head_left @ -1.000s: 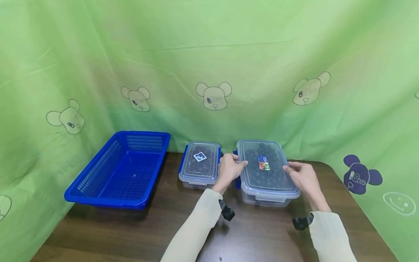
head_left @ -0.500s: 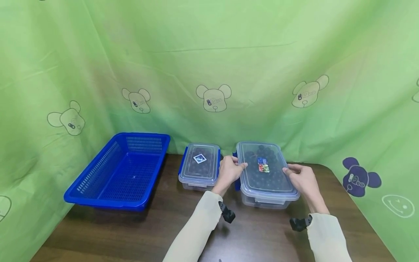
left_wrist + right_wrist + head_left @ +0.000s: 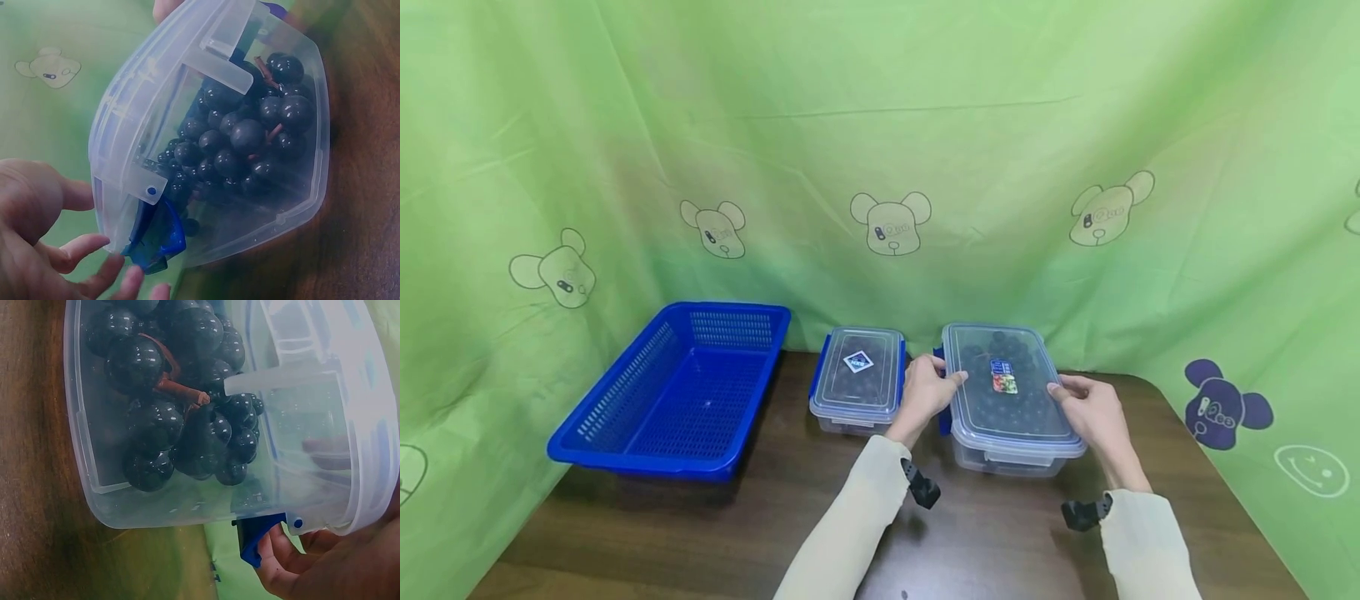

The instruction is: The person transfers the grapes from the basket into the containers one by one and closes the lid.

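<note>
A large clear food container (image 3: 1011, 462) stands on the table, its lid (image 3: 981, 412) on top and a bunch of dark grapes (image 3: 248, 136) inside. My left hand (image 3: 925, 387) holds the lid's left edge, thumb on top and fingers by a blue latch (image 3: 165, 234) that sticks outward. At the opposite edge my right hand (image 3: 1097, 412) grips with its thumb on the lid. Its fingers curl up against the other blue latch (image 3: 256, 537), which also juts out from the wall. In the head view the right latch is hidden behind the hand.
A smaller lidded container (image 3: 856, 383) with blue latches and dark contents sits just left of my left hand. Further left stands a blue plastic basket (image 3: 580, 454). A green curtain (image 3: 880, 100) hangs behind the brown table (image 3: 805, 517).
Both hands keep their places at the large container's sides. The right forearm has shifted slightly left. The containers and the basket have not moved on the table.
</note>
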Demonstrator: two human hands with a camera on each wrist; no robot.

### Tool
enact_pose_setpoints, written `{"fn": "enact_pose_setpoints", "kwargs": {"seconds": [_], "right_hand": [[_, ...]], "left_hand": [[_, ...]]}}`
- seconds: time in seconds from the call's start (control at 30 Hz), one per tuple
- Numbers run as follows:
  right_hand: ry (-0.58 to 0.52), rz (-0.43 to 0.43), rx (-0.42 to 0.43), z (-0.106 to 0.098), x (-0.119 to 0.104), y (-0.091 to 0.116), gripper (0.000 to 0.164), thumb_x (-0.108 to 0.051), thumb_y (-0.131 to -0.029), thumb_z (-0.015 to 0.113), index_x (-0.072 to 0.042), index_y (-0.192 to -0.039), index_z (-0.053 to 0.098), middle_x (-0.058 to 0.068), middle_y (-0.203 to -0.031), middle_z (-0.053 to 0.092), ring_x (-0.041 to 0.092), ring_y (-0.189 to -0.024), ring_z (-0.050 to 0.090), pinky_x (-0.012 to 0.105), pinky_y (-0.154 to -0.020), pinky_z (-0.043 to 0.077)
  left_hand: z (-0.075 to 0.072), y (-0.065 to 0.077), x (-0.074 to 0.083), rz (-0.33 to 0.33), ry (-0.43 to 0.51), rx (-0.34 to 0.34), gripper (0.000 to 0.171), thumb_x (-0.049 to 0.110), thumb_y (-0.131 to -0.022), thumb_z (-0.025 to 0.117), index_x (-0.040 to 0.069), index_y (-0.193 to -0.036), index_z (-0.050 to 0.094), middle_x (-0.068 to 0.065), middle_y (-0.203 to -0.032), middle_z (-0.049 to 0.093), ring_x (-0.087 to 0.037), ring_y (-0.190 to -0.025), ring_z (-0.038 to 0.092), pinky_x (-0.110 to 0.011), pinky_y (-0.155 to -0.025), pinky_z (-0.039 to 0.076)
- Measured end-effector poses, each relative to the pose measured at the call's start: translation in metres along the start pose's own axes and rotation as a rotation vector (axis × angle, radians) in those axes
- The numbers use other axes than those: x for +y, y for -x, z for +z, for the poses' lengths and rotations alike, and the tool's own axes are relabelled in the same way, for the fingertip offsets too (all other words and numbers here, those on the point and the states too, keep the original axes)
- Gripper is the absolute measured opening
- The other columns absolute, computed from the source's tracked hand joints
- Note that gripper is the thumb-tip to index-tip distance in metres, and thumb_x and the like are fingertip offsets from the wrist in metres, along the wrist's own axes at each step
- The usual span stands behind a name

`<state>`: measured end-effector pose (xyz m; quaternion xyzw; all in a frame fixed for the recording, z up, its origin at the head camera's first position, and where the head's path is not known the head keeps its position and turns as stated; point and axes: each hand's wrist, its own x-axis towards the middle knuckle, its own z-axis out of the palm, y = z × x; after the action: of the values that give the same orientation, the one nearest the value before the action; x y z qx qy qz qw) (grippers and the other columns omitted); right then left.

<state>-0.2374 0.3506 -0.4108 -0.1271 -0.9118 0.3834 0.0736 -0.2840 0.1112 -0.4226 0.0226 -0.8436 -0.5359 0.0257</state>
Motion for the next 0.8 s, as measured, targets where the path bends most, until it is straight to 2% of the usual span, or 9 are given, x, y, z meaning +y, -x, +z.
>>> {"fn": "enact_pose_setpoints", "kwargs": {"seconds": [0.17,0.23,0.33,0.4,0.47,0.57,0.67,0.8], "right_hand": [[-0.016,0.005,-0.015,-0.001,0.000,0.001,0.056,-0.032,-0.107,0.057,0.007,-0.147,0.054,0.034,-0.144,0.060,0.048,-0.125,0.063,0.051,-0.096,0.055],[-0.016,0.006,-0.017,-0.001,0.000,0.002,0.056,-0.032,-0.107,0.057,0.007,-0.148,0.054,0.033,-0.144,0.059,0.048,-0.125,0.063,0.046,-0.093,0.056],[-0.015,0.005,-0.014,-0.001,-0.001,0.001,0.056,-0.032,-0.107,0.057,0.007,-0.148,0.054,0.033,-0.143,0.061,0.045,-0.121,0.065,0.033,-0.082,0.055],[-0.021,0.004,-0.009,-0.001,-0.001,0.001,0.056,-0.032,-0.107,0.058,0.006,-0.147,0.055,0.033,-0.141,0.062,0.043,-0.117,0.067,0.026,-0.076,0.053],[-0.026,0.000,-0.002,0.000,-0.001,0.001,0.055,-0.031,-0.106,0.058,0.006,-0.147,0.055,0.033,-0.140,0.063,0.042,-0.115,0.068,0.024,-0.073,0.053],[-0.029,0.001,-0.004,0.000,-0.001,0.001,0.055,-0.031,-0.107,0.058,0.007,-0.147,0.055,0.034,-0.141,0.061,0.045,-0.119,0.067,0.033,-0.082,0.057],[-0.026,0.009,-0.008,0.000,-0.001,0.002,0.055,-0.031,-0.107,0.057,0.007,-0.147,0.055,0.033,-0.143,0.060,0.046,-0.124,0.064,0.039,-0.088,0.056],[-0.025,0.010,-0.006,0.001,0.000,0.002,0.054,-0.031,-0.107,0.058,0.006,-0.147,0.056,0.032,-0.142,0.061,0.046,-0.122,0.065,0.029,-0.080,0.052]], "left_hand": [[-0.001,0.000,0.001,-0.034,0.003,-0.038,0.044,0.032,-0.090,0.084,0.005,-0.121,0.066,-0.018,-0.134,0.060,-0.030,-0.120,0.060,-0.043,-0.106,0.051],[-0.003,0.000,0.003,-0.069,0.015,-0.057,0.053,0.033,-0.091,0.084,0.004,-0.129,0.062,-0.020,-0.139,0.056,-0.030,-0.119,0.059,-0.044,-0.101,0.055],[-0.006,-0.001,0.004,-0.112,0.038,-0.083,0.066,0.034,-0.091,0.084,0.004,-0.143,0.054,-0.021,-0.146,0.052,-0.032,-0.118,0.060,-0.045,-0.092,0.060],[-0.007,-0.001,0.005,-0.124,0.044,-0.091,0.071,0.034,-0.092,0.083,0.003,-0.147,0.050,-0.023,-0.150,0.049,-0.034,-0.123,0.060,-0.047,-0.095,0.060],[-0.007,-0.002,0.006,-0.127,0.039,-0.088,0.074,0.035,-0.092,0.083,0.004,-0.149,0.048,-0.025,-0.157,0.045,-0.038,-0.134,0.057,-0.050,-0.105,0.056],[-0.007,-0.003,0.007,-0.122,0.017,-0.079,0.078,0.035,-0.091,0.083,0.003,-0.152,0.045,-0.027,-0.162,0.038,-0.040,-0.146,0.048,-0.051,-0.119,0.045],[-0.007,-0.003,0.009,-0.128,0.001,-0.079,0.085,0.035,-0.091,0.084,0.004,-0.156,0.040,-0.028,-0.165,0.033,-0.041,-0.150,0.044,-0.052,-0.121,0.043],[-0.006,-0.003,0.010,-0.141,-0.009,-0.078,0.091,0.035,-0.091,0.084,0.005,-0.161,0.034,-0.027,-0.167,0.029,-0.041,-0.150,0.044,-0.053,-0.121,0.044]]}}
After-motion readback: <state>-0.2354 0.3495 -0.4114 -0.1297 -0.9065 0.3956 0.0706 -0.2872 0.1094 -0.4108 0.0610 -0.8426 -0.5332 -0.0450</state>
